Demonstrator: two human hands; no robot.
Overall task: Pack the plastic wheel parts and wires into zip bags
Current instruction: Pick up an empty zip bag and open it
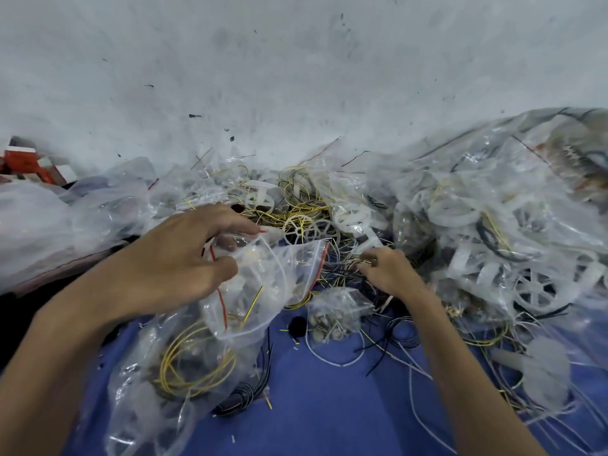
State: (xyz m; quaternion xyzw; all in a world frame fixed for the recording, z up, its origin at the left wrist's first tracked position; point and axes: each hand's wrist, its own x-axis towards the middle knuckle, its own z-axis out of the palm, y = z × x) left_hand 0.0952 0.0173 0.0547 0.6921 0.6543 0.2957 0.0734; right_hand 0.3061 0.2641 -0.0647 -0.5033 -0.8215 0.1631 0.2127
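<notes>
Plastic bags (493,205) at right look filled, so we're maybe halfway: left hand (177,261) pinches a part-filled zip bag (273,284), right hand (391,274) pinches loose wires (342,271), wheel parts (297,228) unpacked.

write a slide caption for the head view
Left hand holds a zip bag; right hand grabs tangled wires.

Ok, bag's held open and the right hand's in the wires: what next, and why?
Probably lift the right hand with the wires it seems to pinch, leftward into the zip bag, since the left hand holds its mouth open close by.
</notes>
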